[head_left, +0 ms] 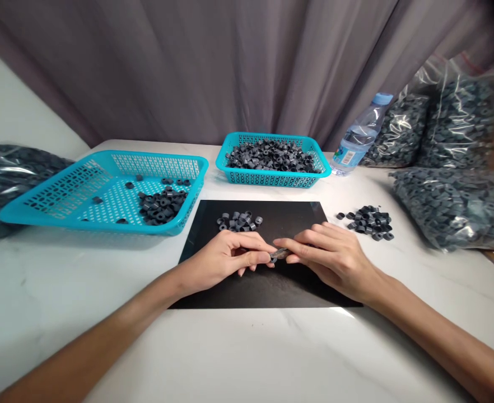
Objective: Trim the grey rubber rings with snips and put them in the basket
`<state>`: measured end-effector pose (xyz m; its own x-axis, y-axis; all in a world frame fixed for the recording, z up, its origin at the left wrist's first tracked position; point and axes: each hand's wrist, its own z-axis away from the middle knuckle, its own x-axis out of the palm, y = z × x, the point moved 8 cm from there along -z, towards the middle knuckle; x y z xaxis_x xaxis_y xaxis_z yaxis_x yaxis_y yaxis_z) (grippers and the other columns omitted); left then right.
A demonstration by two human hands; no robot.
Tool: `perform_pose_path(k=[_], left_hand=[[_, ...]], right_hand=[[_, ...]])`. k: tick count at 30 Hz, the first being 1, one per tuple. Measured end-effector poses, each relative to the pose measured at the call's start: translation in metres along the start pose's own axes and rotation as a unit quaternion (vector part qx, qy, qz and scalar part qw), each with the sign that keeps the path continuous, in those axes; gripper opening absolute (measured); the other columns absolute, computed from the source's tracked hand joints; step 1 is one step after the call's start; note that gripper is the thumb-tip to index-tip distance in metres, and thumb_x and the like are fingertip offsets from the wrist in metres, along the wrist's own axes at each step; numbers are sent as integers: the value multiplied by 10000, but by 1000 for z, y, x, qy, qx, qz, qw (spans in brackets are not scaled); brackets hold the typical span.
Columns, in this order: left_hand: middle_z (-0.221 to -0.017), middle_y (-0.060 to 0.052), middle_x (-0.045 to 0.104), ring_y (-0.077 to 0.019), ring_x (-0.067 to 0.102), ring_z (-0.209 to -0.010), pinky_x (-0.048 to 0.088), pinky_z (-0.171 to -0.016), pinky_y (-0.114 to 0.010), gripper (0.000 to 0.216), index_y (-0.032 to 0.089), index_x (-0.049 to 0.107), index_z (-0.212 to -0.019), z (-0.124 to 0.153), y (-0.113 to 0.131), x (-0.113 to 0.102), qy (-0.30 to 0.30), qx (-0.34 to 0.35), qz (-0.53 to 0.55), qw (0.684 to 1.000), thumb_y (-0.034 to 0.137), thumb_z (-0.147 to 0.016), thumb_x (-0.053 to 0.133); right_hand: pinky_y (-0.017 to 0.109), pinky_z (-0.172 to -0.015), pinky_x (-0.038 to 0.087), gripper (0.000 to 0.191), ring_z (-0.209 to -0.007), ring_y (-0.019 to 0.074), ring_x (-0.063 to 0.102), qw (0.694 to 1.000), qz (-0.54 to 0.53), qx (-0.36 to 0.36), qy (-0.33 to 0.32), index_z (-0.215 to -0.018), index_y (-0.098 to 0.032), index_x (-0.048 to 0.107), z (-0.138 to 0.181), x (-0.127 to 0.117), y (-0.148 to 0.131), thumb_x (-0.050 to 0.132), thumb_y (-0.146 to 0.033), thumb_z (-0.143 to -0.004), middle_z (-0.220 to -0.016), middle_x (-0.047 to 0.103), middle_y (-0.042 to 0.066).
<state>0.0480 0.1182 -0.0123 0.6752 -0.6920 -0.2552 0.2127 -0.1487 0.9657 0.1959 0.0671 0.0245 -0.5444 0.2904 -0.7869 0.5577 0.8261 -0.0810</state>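
Over a black mat point(247, 294) my two hands meet. My left hand point(234, 254) pinches a small dark grey ring-shaped part point(273, 259) between thumb and fingers. My right hand point(331, 254) is closed around a slim tool with a metallic look point(279, 253), whose tip touches or nearly touches that part. The tool's exact kind is hard to tell, as fingers cover most of it. Just beyond my left hand, a small pile of similar grey parts point(241, 221) lies on the mat.
A large blue basket point(104, 226) at left holds some parts. Another blue basket point(272, 179) behind the mat is full of them. More parts point(371, 221) lie right of the mat. A water bottle point(358, 137) and filled plastic bags point(457, 207) stand at right; another bag point(12, 179) is at left.
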Motion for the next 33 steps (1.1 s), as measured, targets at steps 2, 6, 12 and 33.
perform_pose_path(k=[2,6,12,33], left_hand=[[-927,-20,692,-78,568,-642,466,-540,-182,166,174,815,-1009,0,0,0,-2,1,1,1000,233,-953,670],[-926,-21,691,-81,574,-650,470,-544,-182,169,172,813,-1018,0,1,0,-1,-1,0,1000,234,-954,669],[-913,-21,683,-81,570,-644,465,-537,-182,172,158,811,-981,1,3,0,-1,1,-6,1000,247,-955,667],[-906,-35,728,-87,565,-637,468,-539,-183,197,172,825,-1052,-1,0,0,-2,-3,0,1000,229,-946,669]], right_hand=[[303,-627,345,243,-705,134,529,1000,2,-1,2,-1231,-163,693,0,0,0,535,-245,-1067,-867,733,28],[305,-630,341,235,-708,138,527,1000,-2,-2,3,-1218,-155,698,-1,-1,-1,545,-238,-1060,-864,733,30],[305,-633,337,228,-705,140,518,1000,-6,-1,1,-1213,-154,697,-1,0,-1,551,-231,-1056,-872,735,31],[304,-633,362,241,-693,146,542,999,-41,24,4,-1233,-154,685,3,0,7,552,-242,-1052,-856,703,40]])
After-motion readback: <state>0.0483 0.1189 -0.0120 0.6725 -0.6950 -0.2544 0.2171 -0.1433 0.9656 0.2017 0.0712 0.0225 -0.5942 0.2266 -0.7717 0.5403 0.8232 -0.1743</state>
